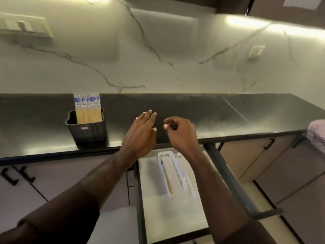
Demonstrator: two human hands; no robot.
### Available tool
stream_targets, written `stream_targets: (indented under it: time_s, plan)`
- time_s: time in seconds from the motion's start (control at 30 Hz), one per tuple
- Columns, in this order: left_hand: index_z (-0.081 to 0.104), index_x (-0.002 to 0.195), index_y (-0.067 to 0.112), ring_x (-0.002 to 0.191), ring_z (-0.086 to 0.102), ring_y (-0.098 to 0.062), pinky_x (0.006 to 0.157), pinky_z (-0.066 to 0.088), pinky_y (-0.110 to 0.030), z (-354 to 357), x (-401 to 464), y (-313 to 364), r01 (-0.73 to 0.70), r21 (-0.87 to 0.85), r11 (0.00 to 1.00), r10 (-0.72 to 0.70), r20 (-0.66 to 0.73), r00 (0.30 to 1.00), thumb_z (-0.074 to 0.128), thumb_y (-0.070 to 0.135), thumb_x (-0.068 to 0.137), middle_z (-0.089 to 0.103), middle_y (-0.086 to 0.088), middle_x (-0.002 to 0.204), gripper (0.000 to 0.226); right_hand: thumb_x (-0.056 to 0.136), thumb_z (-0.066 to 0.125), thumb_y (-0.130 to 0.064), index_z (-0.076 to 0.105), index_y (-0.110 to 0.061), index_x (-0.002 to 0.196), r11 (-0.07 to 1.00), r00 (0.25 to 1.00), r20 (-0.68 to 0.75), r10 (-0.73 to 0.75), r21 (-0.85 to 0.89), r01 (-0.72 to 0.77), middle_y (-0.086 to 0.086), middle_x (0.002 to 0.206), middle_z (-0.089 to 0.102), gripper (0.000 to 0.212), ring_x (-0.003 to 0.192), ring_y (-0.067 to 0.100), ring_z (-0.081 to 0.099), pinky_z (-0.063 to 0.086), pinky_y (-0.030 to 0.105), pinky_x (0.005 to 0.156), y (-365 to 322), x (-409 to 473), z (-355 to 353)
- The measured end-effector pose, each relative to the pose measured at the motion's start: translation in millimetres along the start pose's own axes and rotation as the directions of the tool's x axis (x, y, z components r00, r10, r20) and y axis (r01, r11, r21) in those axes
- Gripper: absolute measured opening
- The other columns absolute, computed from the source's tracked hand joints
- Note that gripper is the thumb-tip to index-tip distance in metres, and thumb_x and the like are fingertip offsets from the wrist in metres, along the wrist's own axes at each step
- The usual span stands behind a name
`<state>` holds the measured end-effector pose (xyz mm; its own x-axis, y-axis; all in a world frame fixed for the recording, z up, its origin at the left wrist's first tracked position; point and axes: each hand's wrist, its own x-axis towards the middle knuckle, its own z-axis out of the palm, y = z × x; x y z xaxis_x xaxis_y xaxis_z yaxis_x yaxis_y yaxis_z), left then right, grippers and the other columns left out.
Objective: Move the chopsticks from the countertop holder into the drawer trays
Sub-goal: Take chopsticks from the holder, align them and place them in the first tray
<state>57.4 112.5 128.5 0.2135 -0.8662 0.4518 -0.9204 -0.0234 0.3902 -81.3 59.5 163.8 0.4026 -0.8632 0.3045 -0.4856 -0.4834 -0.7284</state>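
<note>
A dark ribbed holder stands on the black countertop at the left, packed with several upright bamboo chopsticks with blue-and-white patterned tops. Below the counter edge an open drawer holds white slotted trays; one chopstick lies in the left tray. My left hand hovers over the counter's front edge with fingers straight, right of the holder and apart from it. My right hand hovers beside it with fingers loosely curled, holding nothing that I can see.
A marble backsplash rises behind the counter, with a switch plate at upper left and a socket at right. Closed cabinet fronts with black handles flank the drawer. A pinkish cloth lies at the right edge.
</note>
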Motion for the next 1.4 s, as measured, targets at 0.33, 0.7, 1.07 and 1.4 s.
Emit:
stream_targets:
  time_s: [0.33, 0.7, 1.07, 1.4]
  plan:
    - [0.030, 0.148, 0.009, 0.146, 0.022, -0.020, 0.112, 0.013, -0.023, -116.2, -21.6, -136.2, 0.103, -0.042, 0.994, -0.108, -0.155, 0.982, 0.050, 0.017, 0.096, 0.027, -0.010, 0.157, 0.056, 0.089, 0.068, -0.024, 0.073, -0.027, 0.095, 0.985, 0.991, 0.018, -0.133, 0.112, 0.130, -0.020, 0.072, 0.064, 0.008, 0.076, -0.021, 0.056, 0.037, -0.005, 0.058, -123.4, 25.5, 107.4]
    - [0.028, 0.149, 0.009, 0.146, 0.022, -0.023, 0.110, 0.017, -0.025, -170.0, -1.1, -290.9, 0.159, -0.055, 0.986, -0.164, -0.090, 0.982, 0.047, 0.013, 0.097, 0.026, -0.011, 0.157, 0.056, 0.091, 0.067, -0.022, 0.070, -0.022, 0.109, 0.989, 0.990, 0.078, -0.115, 0.101, 0.107, -0.006, 0.096, 0.072, 0.018, 0.077, -0.001, 0.065, 0.057, 0.016, 0.069, -198.6, 75.5, 251.4]
    - [0.038, 0.145, 0.015, 0.076, 0.053, 0.007, 0.052, 0.040, 0.001, -105.7, 73.8, -355.9, 0.489, -0.379, 0.786, -0.530, -0.003, 0.848, 0.057, 0.014, 0.094, 0.055, -0.012, 0.137, 0.054, 0.093, 0.064, -0.017, 0.064, -0.019, 0.123, 0.997, 0.971, 0.241, -0.007, 0.073, -0.011, 0.000, 0.119, 0.069, 0.031, 0.097, 0.003, 0.061, 0.052, 0.017, 0.082, -153.8, 147.1, 329.0]
    - [0.046, 0.139, 0.011, 0.115, 0.060, -0.014, 0.094, 0.052, -0.031, -59.1, 106.1, -396.6, 0.595, -0.625, 0.506, -0.721, 0.072, 0.689, 0.072, 0.007, 0.083, 0.061, -0.009, 0.132, 0.063, 0.093, 0.063, -0.019, 0.062, -0.021, 0.128, 0.996, 0.935, 0.350, 0.064, 0.033, -0.080, -0.003, 0.125, 0.067, 0.035, 0.105, 0.003, 0.059, 0.038, 0.009, 0.081, -120.0, 186.0, 379.2]
